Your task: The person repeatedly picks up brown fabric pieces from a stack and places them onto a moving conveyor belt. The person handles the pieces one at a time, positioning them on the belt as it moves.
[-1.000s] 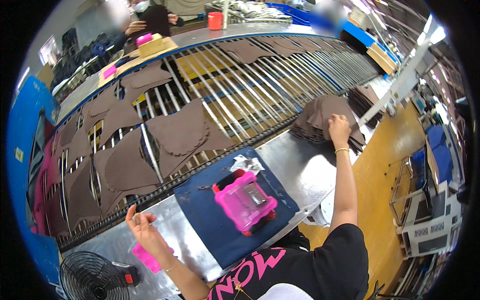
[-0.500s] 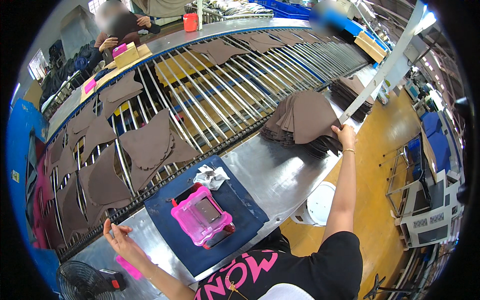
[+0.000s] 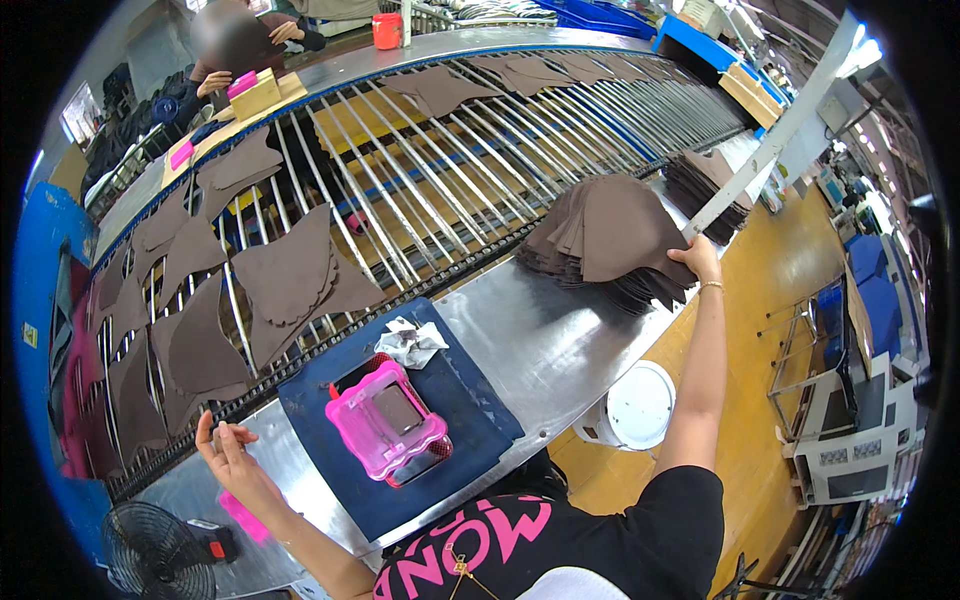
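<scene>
Gripping the stack of brown sheets (image 3: pixel 605 230) by one edge, right on the table (image 3: pixel 505 330), with the right hand (image 3: pixel 700 262); holding the left hand (image 3: pixel 235 460) half open, near left. See, in the pink basket (image 3: pixel 352 425) on the blue mat (image 3: pixel 480 415), a dark block (image 3: pixel 398 410). Cannot see inside the far red bucket (image 3: pixel 387 33) or white bucket (image 3: pixel 640 405) at right. Wearing pink letters (image 3: pixel 475 552).

The right hand (image 3: pixel 700 260) holds the edge of a fanned brown stack (image 3: pixel 600 230) on the metal table (image 3: pixel 490 340). The left hand (image 3: pixel 233 458), fingers apart, is near the roller conveyor (image 3: pixel 404 190). Between the 2 hands, 1 pink tray (image 3: pixel 362 445) and 1 crumpled white wad (image 3: pixel 412 343) rest on a blue mat (image 3: pixel 478 430).
</scene>
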Action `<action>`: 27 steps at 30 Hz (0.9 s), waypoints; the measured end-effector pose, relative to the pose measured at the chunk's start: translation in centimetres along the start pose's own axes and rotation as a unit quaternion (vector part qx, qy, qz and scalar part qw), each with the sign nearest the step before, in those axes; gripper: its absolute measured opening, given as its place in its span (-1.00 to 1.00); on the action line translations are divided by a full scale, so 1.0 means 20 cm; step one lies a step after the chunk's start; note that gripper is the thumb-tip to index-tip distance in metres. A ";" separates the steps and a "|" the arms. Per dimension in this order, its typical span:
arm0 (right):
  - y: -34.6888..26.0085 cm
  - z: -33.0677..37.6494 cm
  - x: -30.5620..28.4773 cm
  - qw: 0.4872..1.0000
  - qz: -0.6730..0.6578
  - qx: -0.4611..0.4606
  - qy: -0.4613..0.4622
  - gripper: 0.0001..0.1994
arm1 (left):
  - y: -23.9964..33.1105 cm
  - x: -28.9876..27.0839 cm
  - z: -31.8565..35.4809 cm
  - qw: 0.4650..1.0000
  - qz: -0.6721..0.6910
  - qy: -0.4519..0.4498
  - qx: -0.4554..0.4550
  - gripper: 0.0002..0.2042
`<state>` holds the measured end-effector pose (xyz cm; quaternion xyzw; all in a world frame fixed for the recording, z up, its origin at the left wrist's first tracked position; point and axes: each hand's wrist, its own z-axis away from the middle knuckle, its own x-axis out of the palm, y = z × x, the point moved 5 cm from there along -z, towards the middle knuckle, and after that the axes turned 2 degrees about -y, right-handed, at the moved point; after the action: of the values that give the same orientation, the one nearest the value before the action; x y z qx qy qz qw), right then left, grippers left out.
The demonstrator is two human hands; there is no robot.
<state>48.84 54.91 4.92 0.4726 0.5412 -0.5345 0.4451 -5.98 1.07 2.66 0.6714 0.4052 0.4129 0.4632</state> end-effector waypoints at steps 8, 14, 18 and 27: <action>-0.55 0.47 -0.43 0.961 0.032 -0.222 0.160 -0.70 | 0.10 0.15 -0.01 0.997 -0.022 -0.067 0.029 -0.76; -0.99 1.01 -0.63 0.842 -0.436 -0.313 0.057 -0.70 | 0.18 0.44 0.03 0.976 -0.045 -0.215 0.000 -0.53; -1.29 1.19 -0.34 0.733 -0.575 -0.362 -0.015 -0.73 | 0.23 0.51 0.06 0.957 0.069 -0.278 -0.047 -0.45; -1.76 1.59 0.00 0.668 -0.419 -0.570 -0.229 -0.74 | 0.48 -0.07 0.02 0.979 -0.181 -0.090 0.032 -0.86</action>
<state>13.40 23.67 9.41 -0.2870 0.7627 -0.3433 0.4670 -4.60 -2.70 11.60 0.6357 0.4894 0.2473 0.5433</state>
